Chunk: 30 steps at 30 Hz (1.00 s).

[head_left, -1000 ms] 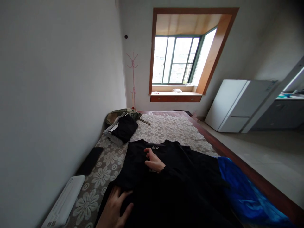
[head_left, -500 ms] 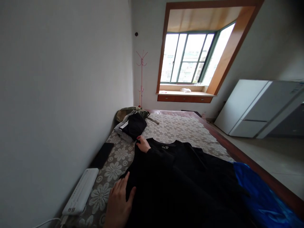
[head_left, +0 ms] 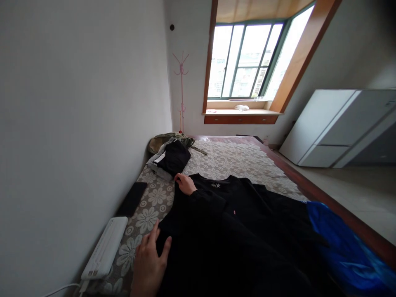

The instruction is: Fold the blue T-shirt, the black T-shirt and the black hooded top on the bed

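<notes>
A black T-shirt (head_left: 241, 202) is spread over the flower-patterned lace tablecloth (head_left: 229, 159), its neckline with a small white print facing away from me. My right hand (head_left: 186, 184) reaches across it and pinches the fabric at the far left shoulder. The black sleeve of my right arm blends into the shirt, so the border between them is hard to see. At the lower left, my left hand (head_left: 150, 258) is open, thumb and fingers apart, at the shirt's left edge. Whether its fingertips touch the cloth I cannot tell.
Folded dark and grey clothes (head_left: 173, 159) lie beyond my right hand, with a camouflage bag (head_left: 159, 142) behind. Along the left wall are a black flat object (head_left: 133, 198) and a white power bank (head_left: 105, 247) with a cable. Shiny blue material (head_left: 343, 247) lies at the right.
My left hand has shifted slightly left, its fingers a little more apart. My right hand keeps its pinch at the shirt's shoulder. The view has tilted down slightly.
</notes>
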Available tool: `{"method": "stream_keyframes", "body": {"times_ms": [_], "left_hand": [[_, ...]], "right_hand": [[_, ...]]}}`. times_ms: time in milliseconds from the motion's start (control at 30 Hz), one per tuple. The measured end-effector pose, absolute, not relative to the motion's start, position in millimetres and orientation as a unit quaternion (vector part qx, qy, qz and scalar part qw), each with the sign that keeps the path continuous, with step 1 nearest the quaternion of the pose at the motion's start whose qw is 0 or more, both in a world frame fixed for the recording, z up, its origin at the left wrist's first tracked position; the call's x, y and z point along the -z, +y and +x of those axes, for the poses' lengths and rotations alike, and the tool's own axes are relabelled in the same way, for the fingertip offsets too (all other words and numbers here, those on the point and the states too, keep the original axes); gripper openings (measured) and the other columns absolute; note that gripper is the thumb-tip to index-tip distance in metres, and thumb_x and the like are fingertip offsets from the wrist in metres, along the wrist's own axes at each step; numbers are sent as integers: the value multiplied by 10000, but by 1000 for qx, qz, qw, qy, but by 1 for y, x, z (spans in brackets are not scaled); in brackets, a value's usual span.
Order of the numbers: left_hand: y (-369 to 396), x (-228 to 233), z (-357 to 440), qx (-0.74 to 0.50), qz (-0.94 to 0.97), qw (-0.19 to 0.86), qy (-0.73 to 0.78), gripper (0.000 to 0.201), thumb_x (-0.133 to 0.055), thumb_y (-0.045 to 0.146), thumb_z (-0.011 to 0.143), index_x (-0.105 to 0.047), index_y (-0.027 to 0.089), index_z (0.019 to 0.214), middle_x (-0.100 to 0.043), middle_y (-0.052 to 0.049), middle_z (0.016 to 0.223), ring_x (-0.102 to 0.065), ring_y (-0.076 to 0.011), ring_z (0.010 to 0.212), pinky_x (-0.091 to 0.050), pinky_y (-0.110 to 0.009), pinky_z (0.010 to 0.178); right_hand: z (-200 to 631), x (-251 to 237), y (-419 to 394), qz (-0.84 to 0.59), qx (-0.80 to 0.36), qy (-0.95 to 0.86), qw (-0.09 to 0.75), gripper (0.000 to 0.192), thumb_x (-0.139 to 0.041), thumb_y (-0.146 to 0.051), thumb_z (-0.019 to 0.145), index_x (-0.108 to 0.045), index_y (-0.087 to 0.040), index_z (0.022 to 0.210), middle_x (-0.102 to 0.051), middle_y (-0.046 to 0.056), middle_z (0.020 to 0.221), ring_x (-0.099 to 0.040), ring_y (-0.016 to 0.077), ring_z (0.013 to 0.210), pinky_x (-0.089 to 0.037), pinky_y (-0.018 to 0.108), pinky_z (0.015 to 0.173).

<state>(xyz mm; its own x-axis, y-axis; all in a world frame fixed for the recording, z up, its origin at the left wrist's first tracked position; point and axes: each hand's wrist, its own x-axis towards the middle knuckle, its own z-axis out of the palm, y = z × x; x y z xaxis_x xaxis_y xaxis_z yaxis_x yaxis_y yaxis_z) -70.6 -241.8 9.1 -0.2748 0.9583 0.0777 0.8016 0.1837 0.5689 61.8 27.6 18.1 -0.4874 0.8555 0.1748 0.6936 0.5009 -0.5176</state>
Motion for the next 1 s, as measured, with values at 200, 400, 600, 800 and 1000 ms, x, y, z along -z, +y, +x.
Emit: {"method": "stream_keyframes", "body": {"times_ms": [200, 400, 600, 800, 1000], "left_hand": [[-252, -7, -74, -225, 602, 94, 760, 589, -424, 525, 981, -564, 227, 1469, -657, -151, 1247, -627, -324, 1156, -469, -503, 1035], [-261, -19, -79, -166, 643, 64, 745, 517, -427, 453, 989, -602, 254, 1433, -689, -131, 1274, -599, -317, 1208, -463, -489, 1027], [-225, -53, -73, -215, 694, 24, 686, 418, -392, 375, 1026, -695, 220, 1267, -722, -93, 1227, -633, -268, 1157, -489, -450, 1038], [-183, 1, -54, -198, 771, -27, 605, 594, -324, 408, 1042, -410, 98, 1542, -484, -162, 1563, -402, -274, 1480, -365, -474, 1205], [-181, 26, -53, -110, 782, -50, 611, 743, -337, 547, 1012, -321, 81, 1590, -317, -190, 1648, -301, -332, 1527, -293, -542, 1224]], "right_hand": [[58, -14, 24, -471, -148, -851, 178, 303, -484, -117, 918, -602, -245, 1166, -606, 54, 1191, -601, 193, 905, -396, 298, 779], [56, -18, 22, -466, -111, -864, 154, 344, -480, -100, 913, -594, -226, 1212, -582, 81, 1218, -598, 205, 904, -415, 316, 769], [69, -38, -7, -433, -63, -883, 167, 341, -501, -180, 941, -605, -186, 1266, -496, 154, 1443, -455, 319, 1290, -388, 453, 1044], [80, -9, -63, -344, -80, -926, 138, 495, -471, -337, 985, -503, -237, 1469, -458, 80, 1579, -342, 297, 1470, -254, 507, 1217], [88, -3, -66, -345, -183, -915, 104, 690, -519, -274, 916, -356, -229, 1584, -352, 67, 1656, -263, 261, 1544, -226, 497, 1249]]}}
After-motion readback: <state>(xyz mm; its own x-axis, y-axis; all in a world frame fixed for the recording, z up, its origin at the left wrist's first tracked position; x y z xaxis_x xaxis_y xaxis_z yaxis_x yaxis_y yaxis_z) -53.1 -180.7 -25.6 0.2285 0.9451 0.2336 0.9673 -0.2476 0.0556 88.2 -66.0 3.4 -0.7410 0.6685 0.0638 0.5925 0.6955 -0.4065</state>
